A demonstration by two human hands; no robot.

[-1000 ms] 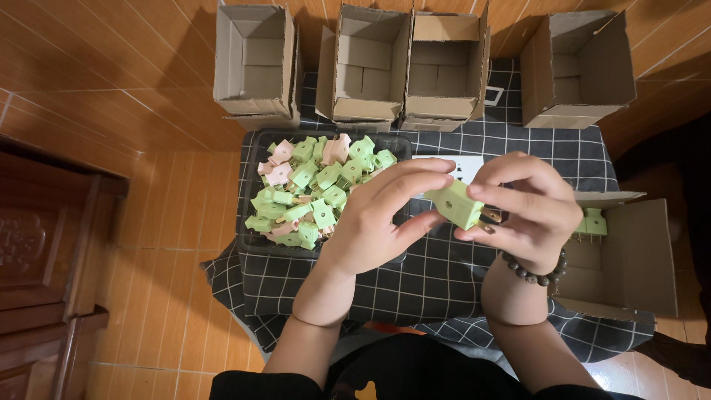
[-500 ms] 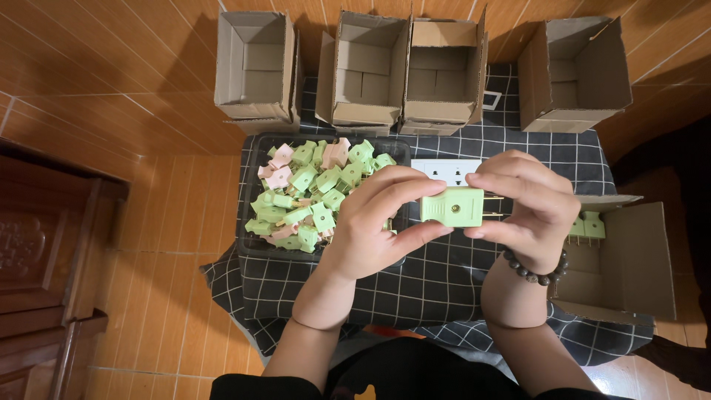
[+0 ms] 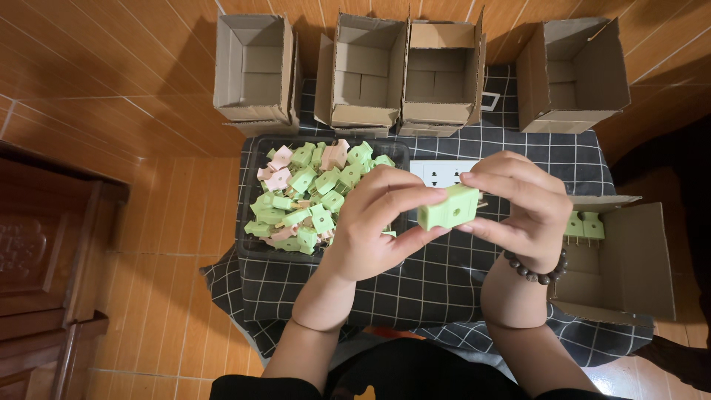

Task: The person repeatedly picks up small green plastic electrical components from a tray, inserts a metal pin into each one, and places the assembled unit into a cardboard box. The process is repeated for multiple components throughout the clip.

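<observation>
Your left hand point(image 3: 378, 222) and right hand point(image 3: 522, 211) both grip one green plug point(image 3: 449, 207) at its ends, lifted level above the surface point(image 3: 444, 281). Its holed face turns up toward you, beside the tray point(image 3: 252, 244) of plugs.

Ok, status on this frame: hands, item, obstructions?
Left hand and right hand both pinching one green plug block. Held above checked cloth. Nothing blocking.

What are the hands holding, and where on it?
A green plastic block, pinched between both hands: left hand fingers at its left end, right hand fingers at its right end.

Green plug point(image 3: 449, 209); black-white checked cloth point(image 3: 444, 281).
</observation>
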